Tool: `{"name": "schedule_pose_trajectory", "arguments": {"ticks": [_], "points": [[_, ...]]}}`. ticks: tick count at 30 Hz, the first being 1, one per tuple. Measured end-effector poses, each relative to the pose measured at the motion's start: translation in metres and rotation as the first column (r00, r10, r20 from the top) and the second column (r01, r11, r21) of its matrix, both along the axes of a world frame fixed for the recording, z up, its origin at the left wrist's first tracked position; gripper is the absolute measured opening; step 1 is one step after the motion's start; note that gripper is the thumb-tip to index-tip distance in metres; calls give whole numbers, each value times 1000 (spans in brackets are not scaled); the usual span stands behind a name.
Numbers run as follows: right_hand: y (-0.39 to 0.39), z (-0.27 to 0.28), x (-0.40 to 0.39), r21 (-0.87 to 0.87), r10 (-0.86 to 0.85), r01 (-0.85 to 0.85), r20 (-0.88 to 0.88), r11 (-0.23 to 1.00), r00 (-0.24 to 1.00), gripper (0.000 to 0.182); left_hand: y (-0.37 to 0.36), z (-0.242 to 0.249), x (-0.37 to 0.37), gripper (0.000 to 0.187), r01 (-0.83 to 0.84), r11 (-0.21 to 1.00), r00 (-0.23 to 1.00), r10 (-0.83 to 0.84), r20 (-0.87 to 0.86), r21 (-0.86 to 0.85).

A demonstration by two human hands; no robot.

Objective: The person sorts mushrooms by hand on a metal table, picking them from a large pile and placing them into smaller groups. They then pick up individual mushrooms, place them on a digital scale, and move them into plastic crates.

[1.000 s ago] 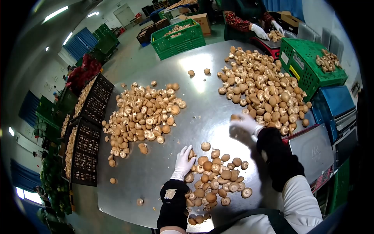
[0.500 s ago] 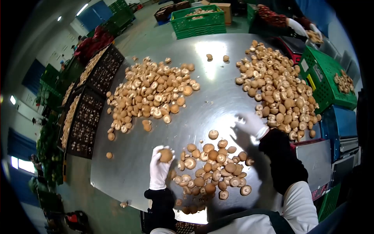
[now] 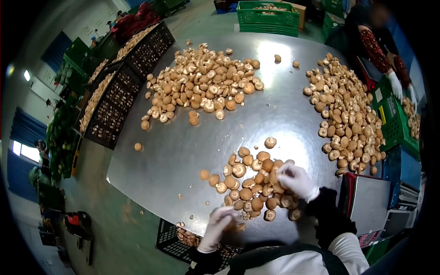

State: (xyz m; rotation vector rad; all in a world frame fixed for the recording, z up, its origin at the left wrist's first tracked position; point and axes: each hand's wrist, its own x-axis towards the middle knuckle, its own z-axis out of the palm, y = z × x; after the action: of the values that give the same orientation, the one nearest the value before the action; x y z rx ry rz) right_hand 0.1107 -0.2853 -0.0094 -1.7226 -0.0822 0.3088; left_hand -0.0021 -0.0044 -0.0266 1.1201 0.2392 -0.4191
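My left hand (image 3: 217, 228), in a white glove, is at the table's front edge beside the small mushroom pile (image 3: 256, 191). Its thumb and fingers are apart, slightly blurred, and no mushroom shows in it. At the pile's right side, my white-gloved right hand (image 3: 297, 179) has its fingers curled round a brown mushroom (image 3: 277, 168), partly hidden by them. Caps and pale stems face various ways in this pile. One mushroom (image 3: 270, 142) lies apart behind it, and another (image 3: 204, 174) sits at its left edge.
Larger mushroom heaps lie at the back left (image 3: 197, 82) and right (image 3: 350, 114) of the metal table (image 3: 174, 151). A black crate (image 3: 172, 238) stands below the front edge. Scales (image 3: 370, 197) and a green crate (image 3: 392, 114) are at right, with a co-worker's gloved hand (image 3: 395, 86).
My left hand has moved down and right to the table edge, and the mushroom it held no longer shows in it. My right hand has come down onto the small pile. The view has shifted.
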Motion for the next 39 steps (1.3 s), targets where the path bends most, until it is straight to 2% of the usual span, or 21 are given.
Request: {"name": "schedule_pose_trajectory", "arguments": {"ticks": [1,2,5,6,7,10,15,16,17,19,21,25,27,29,31,32,33,35,37,38,39], "points": [[2,0,-14,-23,110,-110,-22,994,994,14,-17,8,0,41,46,999,996,-45,-81,13],[8,6,-32,23,106,-104,-126,994,986,15,-29,8,2,57,182,981,983,-179,-50,70],[18,-10,-73,24,181,-179,-83,983,980,16,-64,-15,-5,70,211,961,962,-236,136,177],[23,-7,-82,66,160,-157,-37,985,986,17,-73,-17,-9,68,167,986,983,-166,78,-12],[27,-4,-90,108,137,-137,9,985,991,18,-76,-17,-12,68,171,985,983,-169,74,-21],[25,-3,-105,107,68,-69,19,992,998,17,-77,-11,-17,60,129,948,932,-216,290,290],[23,-12,-119,130,59,-51,-55,990,997,14,-72,-13,-29,62,73,918,889,-237,392,389],[24,-17,-121,131,62,-55,-53,990,997,14,-72,-3,-28,61,32,866,852,-284,440,498],[26,-23,-124,209,46,-19,-125,978,991,13,-73,6,-28,60,-20,802,810,-337,479,597],[28,-29,-129,282,40,17,-196,959,980,12,-74,10,-29,57,-78,784,805,-314,503,616],[33,-31,-131,334,-11,92,-236,938,972,8,-73,10,-31,54,-47,816,827,-291,480,576],[37,-26,-129,333,3,75,-229,940,973,8,-71,-3,-38,52,-13,893,861,-219,459,451],[37,-24,-126,452,10,115,-265,884,964,11,-67,-11,-43,48,-31,987,989,8,144,155],[36,-23,-124,437,-6,128,-269,890,963,15,-48,3,-37,44,-83,993,997,83,8,87],[36,-29,-123,495,11,135,-280,858,960,17,-32,9,-34,44,-187,982,981,188,40,-35],[36,-34,-125,459,87,19,-209,888,974,19,-26,18,-34,49,-237,972,972,237,13,9],[35,-42,-132,394,222,-101,-274,913,936,18,-21,23,-32,49,-237,971,971,237,16,11],[48,-43,-145,119,575,-576,45,809,817,18,-14,28,-28,56,-170,960,971,124,203,224],[58,-56,-156,-269,701,-652,368,709,610,21,-13,30,-25,57,-166,937,964,90,249,306],[62,-44,-150,-79,697,-695,165,715,698,22,-14,32,-21,59,-159,831,912,-84,402,534],[61,-24,-147,199,574,-538,-292,819,765,21,-15,33,-19,60,-196,666,824,-286,489,720]]}}
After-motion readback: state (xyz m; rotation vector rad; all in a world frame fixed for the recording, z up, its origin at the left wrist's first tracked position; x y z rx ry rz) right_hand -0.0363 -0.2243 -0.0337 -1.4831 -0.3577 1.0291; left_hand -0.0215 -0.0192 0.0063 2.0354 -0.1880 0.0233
